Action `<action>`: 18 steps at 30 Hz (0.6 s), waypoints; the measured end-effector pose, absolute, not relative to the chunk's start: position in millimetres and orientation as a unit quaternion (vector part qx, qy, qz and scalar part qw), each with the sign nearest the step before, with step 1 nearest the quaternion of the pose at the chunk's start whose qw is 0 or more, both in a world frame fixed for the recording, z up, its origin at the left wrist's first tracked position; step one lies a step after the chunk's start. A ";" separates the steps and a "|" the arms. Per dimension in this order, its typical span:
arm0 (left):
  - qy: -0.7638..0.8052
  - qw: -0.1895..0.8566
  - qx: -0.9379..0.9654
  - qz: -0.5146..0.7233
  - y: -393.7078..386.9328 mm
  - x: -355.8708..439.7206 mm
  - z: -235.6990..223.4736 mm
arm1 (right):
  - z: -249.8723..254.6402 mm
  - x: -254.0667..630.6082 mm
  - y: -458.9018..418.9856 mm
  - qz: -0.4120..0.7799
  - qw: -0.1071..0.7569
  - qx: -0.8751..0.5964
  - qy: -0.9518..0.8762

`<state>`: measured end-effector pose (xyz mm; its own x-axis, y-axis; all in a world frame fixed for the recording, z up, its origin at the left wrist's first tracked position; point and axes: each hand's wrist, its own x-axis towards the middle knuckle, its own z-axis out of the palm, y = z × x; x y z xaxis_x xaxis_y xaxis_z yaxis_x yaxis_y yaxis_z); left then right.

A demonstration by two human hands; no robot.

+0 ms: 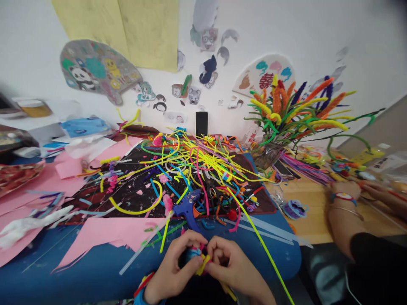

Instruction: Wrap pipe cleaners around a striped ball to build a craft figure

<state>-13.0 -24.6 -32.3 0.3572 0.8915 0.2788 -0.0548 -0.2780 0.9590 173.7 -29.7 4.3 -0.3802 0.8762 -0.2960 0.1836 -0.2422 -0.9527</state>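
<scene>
My left hand [178,267] and my right hand [234,267] meet at the near table edge, fingertips pinched together. Between them is a small bundle of bent pipe cleaners [202,266], yellow with some pink and blue; its exact shape is mostly hidden by the fingers. A yellow strand also shows beneath my right wrist. Just beyond my hands lies a blue glue gun [187,208] with a translucent glue stick [143,249] stretching toward the near left. To the right of my hands, a long yellow-green pipe cleaner [258,235] runs off the bottom of the view.
Loose pipe cleaners [206,156] and dark scissors [212,186] cover the dark mat. Pink paper [108,233] lies left, clear glue sticks [270,231] right. A vase of pipe-cleaner flowers [292,110] stands back right. At the far right are another person's hands [345,195]. A phone [201,123] leans on the wall.
</scene>
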 end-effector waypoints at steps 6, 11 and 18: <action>0.324 0.482 0.674 0.457 -24.3 -12.4 -27.8 | 8.0 173.7 -28.6 0.592 0.232 -0.495 -0.592; 0.323 0.460 0.685 0.463 -24.2 -11.8 -25.0 | 19.4 171.4 -30.8 0.379 0.231 -0.526 -0.725; 0.343 0.494 0.643 0.475 -24.1 -13.4 -33.6 | 26.2 185.1 -34.4 0.441 0.181 -0.540 -0.693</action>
